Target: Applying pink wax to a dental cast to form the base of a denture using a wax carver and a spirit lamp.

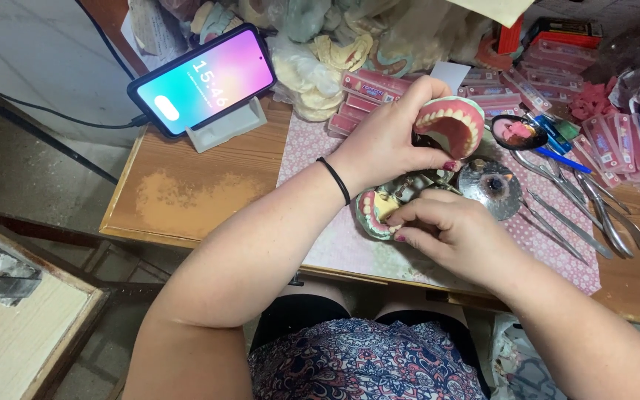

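While the left hand (pixel 390 141) lifts the upper denture (pixel 451 122) open near the middle of the frame, its fingers wrapped around the pink base, the right hand (pixel 453 233) pinches at the lower denture (pixel 374 213) just below, fingertips narrow and closed on something too small to make out. Both arches seem to sit on a hinged metal frame, mostly hidden by the hands. I judge this to be a tooth-setting or adjusting step on the lower arch; the next move calls for a steady, fine pinch with the upper half held clear.

Counting: two denture arches, one phone (pixel 203 78) on its stand at upper left, one round metal dish (pixel 492 187), one small black dish of pink wax (pixel 518 132), several steel hand tools (pixel 594 207) at right, and many pink tooth cards (pixel 368 87) along the top of the bench (pixel 187 192).
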